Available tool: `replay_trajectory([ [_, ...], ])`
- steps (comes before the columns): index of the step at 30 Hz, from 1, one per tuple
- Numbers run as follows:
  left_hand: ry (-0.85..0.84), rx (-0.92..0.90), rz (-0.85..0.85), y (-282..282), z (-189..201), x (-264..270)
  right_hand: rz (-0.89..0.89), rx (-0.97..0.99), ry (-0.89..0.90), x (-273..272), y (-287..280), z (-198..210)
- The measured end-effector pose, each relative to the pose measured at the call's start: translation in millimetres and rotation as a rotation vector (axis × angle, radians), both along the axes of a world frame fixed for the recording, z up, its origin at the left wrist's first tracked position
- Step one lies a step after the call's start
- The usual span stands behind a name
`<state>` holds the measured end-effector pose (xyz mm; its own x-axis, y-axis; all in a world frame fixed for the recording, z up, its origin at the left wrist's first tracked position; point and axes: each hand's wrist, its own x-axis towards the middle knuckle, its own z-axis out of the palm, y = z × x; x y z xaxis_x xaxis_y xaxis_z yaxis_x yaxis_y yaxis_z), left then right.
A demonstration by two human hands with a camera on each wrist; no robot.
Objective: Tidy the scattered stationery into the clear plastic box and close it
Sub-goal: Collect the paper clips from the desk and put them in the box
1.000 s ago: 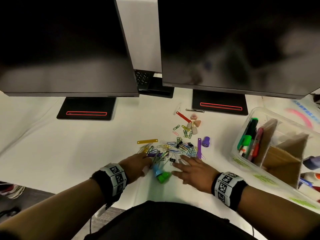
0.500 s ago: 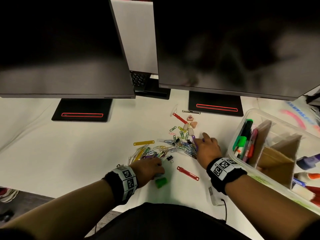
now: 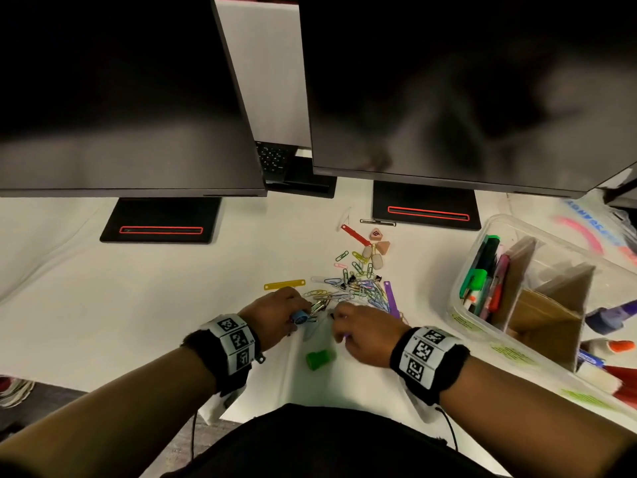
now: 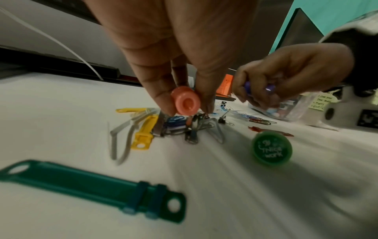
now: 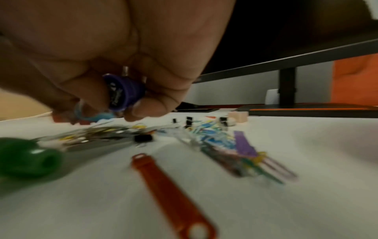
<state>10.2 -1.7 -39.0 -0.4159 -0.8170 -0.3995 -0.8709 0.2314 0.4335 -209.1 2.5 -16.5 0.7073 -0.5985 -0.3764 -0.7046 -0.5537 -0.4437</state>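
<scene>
My left hand (image 3: 275,312) pinches a small round stamp (image 3: 299,318) just above the near edge of the paper clip pile (image 3: 358,288); it looks blue from the head, and its salmon end (image 4: 185,103) faces the left wrist camera. Close to its right, my right hand (image 3: 362,331) has its fingers curled round a purple stamp (image 5: 122,92). A green stamp (image 3: 319,358) lies on its side between the two wrists. At the right stands the clear plastic box (image 3: 517,229), open, with markers and cardboard dividers inside.
Yellow (image 3: 284,284), purple (image 3: 391,298) and red (image 3: 355,235) fastener strips and erasers (image 3: 375,250) lie around the clips. A teal strip (image 4: 92,187) lies under my left wrist, a red one (image 5: 169,182) under the right. Two monitors (image 3: 448,98) overhang the desk's back.
My right hand reached to the pile's far right, took the purple stamp and came back beside the left hand. The left hand picked the blue stamp up from next to the green one.
</scene>
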Motion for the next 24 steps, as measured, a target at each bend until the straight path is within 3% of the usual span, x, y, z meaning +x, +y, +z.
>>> replay_trajectory([
  [5, 0.023, -0.040, 0.045, 3, 5, 3, 0.145, 0.098, 0.111, 23, 14, -22],
  [11, 0.025, -0.060, 0.071, 9, 13, -1, 0.121, 0.068, 0.137, 26, 15, -32],
  [15, 0.057, -0.074, 0.079, 6, 19, -3, -0.052, 0.040, 0.017, 11, 10, -12],
  [20, 0.112, -0.115, 0.055, -10, 30, -24, -0.358, -0.065, -0.207, -42, 14, 50],
  [24, 0.182, -0.129, -0.008, -22, 46, -65, -0.569, -0.193, -0.219, -100, 21, 92],
])
